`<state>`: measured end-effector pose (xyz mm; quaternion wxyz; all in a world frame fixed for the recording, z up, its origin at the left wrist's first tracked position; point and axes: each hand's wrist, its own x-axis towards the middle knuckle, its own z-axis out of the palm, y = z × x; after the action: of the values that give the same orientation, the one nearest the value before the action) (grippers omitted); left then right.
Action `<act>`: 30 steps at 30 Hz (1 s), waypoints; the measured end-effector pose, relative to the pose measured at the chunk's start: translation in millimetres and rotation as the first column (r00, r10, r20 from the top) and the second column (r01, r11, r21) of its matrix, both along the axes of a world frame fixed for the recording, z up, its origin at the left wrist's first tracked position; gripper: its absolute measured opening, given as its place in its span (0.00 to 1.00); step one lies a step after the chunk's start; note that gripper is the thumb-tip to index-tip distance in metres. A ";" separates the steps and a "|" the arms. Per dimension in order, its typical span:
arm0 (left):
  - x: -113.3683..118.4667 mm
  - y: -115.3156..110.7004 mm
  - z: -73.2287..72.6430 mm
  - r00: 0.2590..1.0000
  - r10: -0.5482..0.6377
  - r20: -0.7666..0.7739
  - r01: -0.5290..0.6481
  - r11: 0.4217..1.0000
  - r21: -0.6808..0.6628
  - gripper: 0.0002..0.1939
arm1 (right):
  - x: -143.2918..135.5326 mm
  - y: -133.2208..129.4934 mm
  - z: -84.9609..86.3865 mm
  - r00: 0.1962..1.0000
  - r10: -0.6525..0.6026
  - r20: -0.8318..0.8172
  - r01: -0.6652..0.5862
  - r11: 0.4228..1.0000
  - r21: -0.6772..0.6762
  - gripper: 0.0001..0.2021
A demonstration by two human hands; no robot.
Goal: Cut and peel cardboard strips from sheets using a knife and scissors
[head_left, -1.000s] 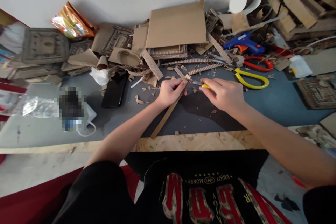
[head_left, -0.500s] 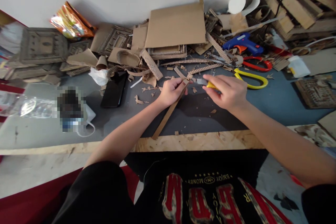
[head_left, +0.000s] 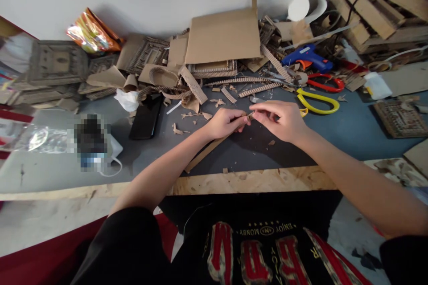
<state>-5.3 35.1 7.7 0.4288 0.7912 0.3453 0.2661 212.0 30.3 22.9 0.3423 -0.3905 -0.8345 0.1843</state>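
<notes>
Where the 2 hands meet over the table (head_left: 160,151), the strip (head_left: 205,155) slants away from the fingers, down and leftward toward the person, its long axis running from near the table's front edge up to the right hand's fingertips. The left hand (head_left: 228,124) is the nearer to the strip's long part: its thumb and fingers are pinching the strip close to the far end, so that only a short tip pokes out between the 2 hands. The right hand (head_left: 283,121) has its index finger and thumb brought close together at that tip, beside the left thumb; whether they are pressed on it or just touching, I cannot tell. Its other fingers curl out of sight. The part of the strip inside the left hand is hidden, and the tip is too small to make out. A knife (head_left: 304,112) is mostly covered by the right hand, with some blade and yellow handle showing; whether it is gripped or lying there is unclear. Behind, the yellow scissors' (head_left: 321,109) blades blur into scraps (head_left: 259,89).
</notes>
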 end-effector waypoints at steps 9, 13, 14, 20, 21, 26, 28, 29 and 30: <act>-4.0 0.7 -1.8 0.999 -0.018 -0.046 0.029 0.965 0.262 0.18 | 4.5 7.7 -1.3 0.956 0.045 -0.289 -0.180 0.868 -0.463 0.11; -8.5 11.7 -10.7 0.997 0.069 -0.029 -0.043 0.849 0.527 0.36 | 3.3 14.1 -4.5 0.859 -0.195 -0.473 -0.075 0.867 -0.493 0.15; -9.5 13.2 -11.9 0.992 0.121 -0.039 -0.077 0.816 0.573 0.39 | 3.6 15.7 -5.2 0.830 -0.240 -0.503 -0.043 0.872 -0.487 0.16; -12.4 1.2 -2.1 0.938 0.260 -0.230 0.018 0.625 0.780 0.18 | 7.5 20.1 -12.6 0.845 -0.283 -0.453 0.128 0.931 -0.343 0.18; -11.2 -3.4 0.5 0.933 0.209 -0.292 0.114 0.599 0.793 0.11 | 8.2 21.0 -14.3 0.849 -0.284 -0.446 0.148 0.938 -0.314 0.19; 2.2 -22.7 4.0 0.893 0.149 -0.424 0.344 0.381 0.858 0.10 | 15.5 30.9 -18.9 0.687 -0.386 -0.616 0.189 0.913 -0.361 0.18; 5.8 -23.9 1.1 0.899 0.214 -0.382 0.301 0.332 0.894 0.09 | 17.6 33.5 -17.1 0.620 -0.411 -0.668 0.159 0.900 -0.407 0.17; 6.3 -23.0 -0.7 0.903 0.248 -0.351 0.266 0.317 0.910 0.08 | 17.3 33.3 -15.6 0.595 -0.419 -0.686 0.140 0.894 -0.425 0.17; 6.2 -21.5 -2.5 0.909 0.283 -0.305 0.217 0.304 0.928 0.08 | 15.8 31.7 -13.9 0.577 -0.423 -0.699 0.117 0.889 -0.442 0.17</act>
<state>0.8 13.6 5.2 -0.2110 0.9184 0.2199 0.2522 227.8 62.0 9.0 0.6186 -0.4499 -0.4850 0.4240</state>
